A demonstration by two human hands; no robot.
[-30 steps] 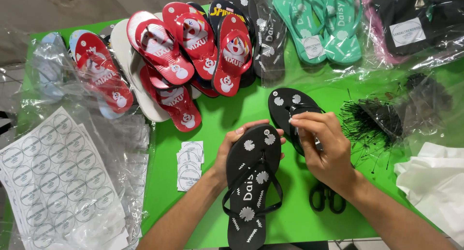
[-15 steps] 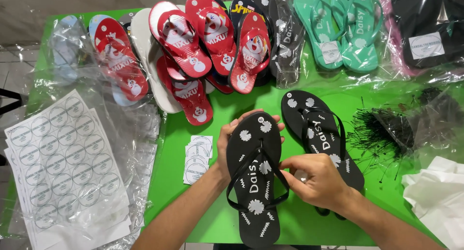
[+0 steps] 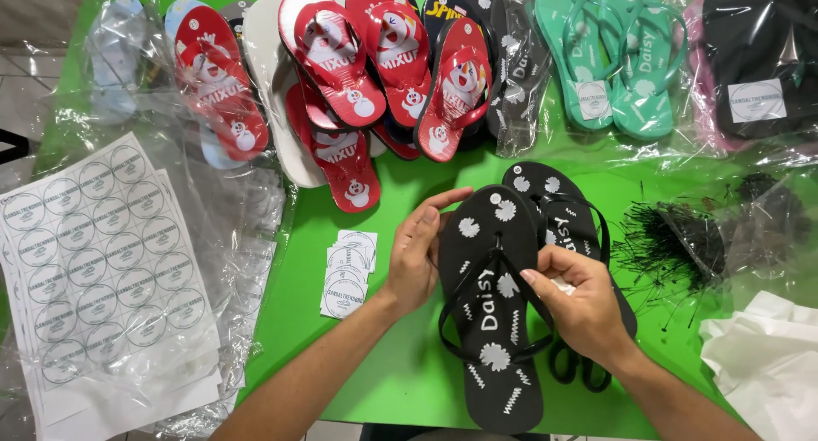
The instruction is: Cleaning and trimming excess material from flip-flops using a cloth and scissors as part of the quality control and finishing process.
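Note:
A black flip-flop (image 3: 490,356) with white daisy prints lies sole-down on the green table (image 3: 392,364) in front of me. My left hand (image 3: 419,253) grips its left edge near the toe. My right hand (image 3: 579,300) pinches its right strap, with something small and white partly hidden under the fingers. A second black flip-flop (image 3: 558,207) of the same pattern lies just behind and to the right, partly under my right hand. Black scissors handles (image 3: 575,368) show below my right wrist.
Red cartoon flip-flops (image 3: 375,66), teal ones (image 3: 613,74) and black ones in clear bags line the table's back. Round sticker sheets (image 3: 94,253) lie left, cut stickers (image 3: 345,275) by my left hand. Black plastic tag pins (image 3: 673,241) and white paper (image 3: 767,356) sit right.
The front flip-flop has been drawn closer over the second one. My right hand moved from the rear flip-flop down onto the front one's right strap. The left hand keeps its hold.

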